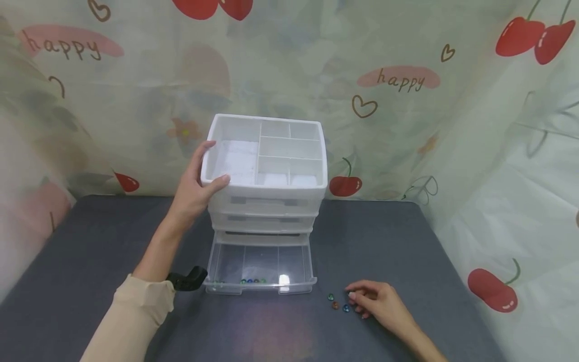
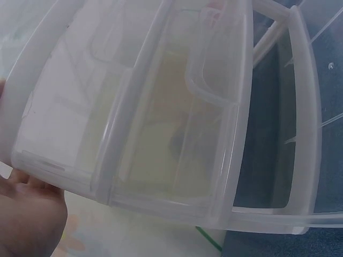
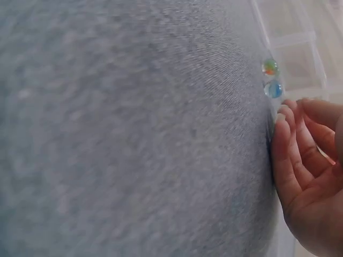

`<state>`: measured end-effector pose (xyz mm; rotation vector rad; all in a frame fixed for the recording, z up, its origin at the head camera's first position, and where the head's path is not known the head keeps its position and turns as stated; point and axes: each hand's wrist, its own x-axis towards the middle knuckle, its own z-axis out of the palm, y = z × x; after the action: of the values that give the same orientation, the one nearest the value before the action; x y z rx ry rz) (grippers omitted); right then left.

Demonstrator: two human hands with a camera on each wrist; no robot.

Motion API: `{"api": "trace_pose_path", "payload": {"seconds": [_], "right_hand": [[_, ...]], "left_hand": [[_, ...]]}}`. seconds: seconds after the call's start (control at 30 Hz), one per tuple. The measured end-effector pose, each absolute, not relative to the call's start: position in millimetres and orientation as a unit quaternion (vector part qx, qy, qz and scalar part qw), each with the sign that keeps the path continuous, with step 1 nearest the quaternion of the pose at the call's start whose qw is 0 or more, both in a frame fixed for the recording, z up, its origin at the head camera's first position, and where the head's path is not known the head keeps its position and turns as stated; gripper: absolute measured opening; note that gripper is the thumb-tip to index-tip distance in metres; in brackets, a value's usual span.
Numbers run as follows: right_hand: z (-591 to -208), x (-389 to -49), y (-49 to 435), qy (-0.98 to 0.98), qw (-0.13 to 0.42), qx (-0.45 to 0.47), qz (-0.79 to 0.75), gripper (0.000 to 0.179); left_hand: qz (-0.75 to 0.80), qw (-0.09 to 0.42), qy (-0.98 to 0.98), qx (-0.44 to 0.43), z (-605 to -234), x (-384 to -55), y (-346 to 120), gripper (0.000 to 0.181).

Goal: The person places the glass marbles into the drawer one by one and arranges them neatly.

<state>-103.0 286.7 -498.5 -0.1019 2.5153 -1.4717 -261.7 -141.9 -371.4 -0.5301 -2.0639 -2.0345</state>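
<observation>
A white desktop drawer organizer has a divided open top and clear drawers below. My left hand grips its left top edge, thumb over the front rim and fingers along the side. In the left wrist view the hand shows at the edge of the translucent drawer fronts. The bottom drawer is pulled out, with several glass marbles along its front. My right hand is low at the table beside a green marble, an orange marble and a blue marble. Its thumb and index tips come close together; I cannot tell whether they pinch a marble.
A dark grey cloth covers the table. Behind it hangs a pale curtain printed with cherries, hearts and lettering, which also runs down the right side. A black strap sits at my left wrist, close to the open drawer's left corner.
</observation>
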Motion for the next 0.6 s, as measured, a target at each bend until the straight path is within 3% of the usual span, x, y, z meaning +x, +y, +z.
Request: {"api": "trace_pose_path", "payload": {"seconds": [0.6], "right_hand": [[-479,-120,259,0.845,0.088,-0.081,-0.521,0.021]], "left_hand": [[-0.681,0.092,-0.703,-0.180,-372,-262,-143,0.074]]}}
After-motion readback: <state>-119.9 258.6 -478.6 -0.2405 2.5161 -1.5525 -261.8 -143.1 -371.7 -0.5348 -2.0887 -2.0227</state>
